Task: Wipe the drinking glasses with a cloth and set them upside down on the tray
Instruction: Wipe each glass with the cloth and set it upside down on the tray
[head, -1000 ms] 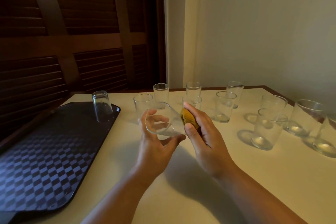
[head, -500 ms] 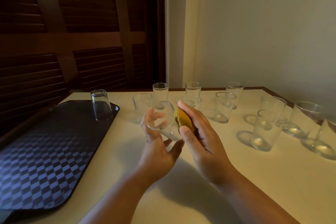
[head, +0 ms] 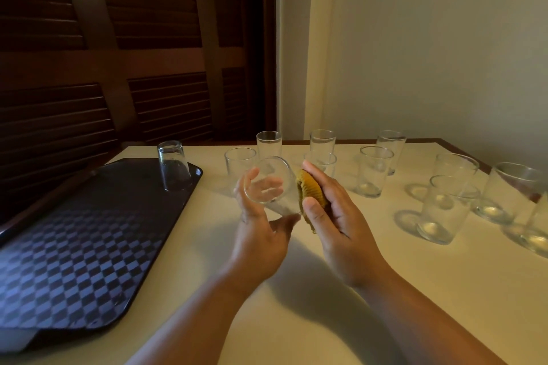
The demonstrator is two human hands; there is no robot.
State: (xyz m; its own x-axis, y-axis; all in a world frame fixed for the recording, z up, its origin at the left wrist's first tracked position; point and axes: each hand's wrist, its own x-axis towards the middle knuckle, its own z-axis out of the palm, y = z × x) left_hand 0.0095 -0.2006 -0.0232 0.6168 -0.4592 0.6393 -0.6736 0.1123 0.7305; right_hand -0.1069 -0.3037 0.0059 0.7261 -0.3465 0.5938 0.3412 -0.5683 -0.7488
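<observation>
Your left hand [head: 261, 234] grips the tilted glass [head: 268, 187] above the table [head: 444, 290], near the tray [head: 89, 246]; press the cloth [head: 311, 191] that your right hand [head: 335, 219] clutches against its wall while turning it slowly.

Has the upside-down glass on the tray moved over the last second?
No. The upside-down glass stands at the same spot near the far right corner of the tray; both shift together in the picture, so only the camera moved.
</observation>
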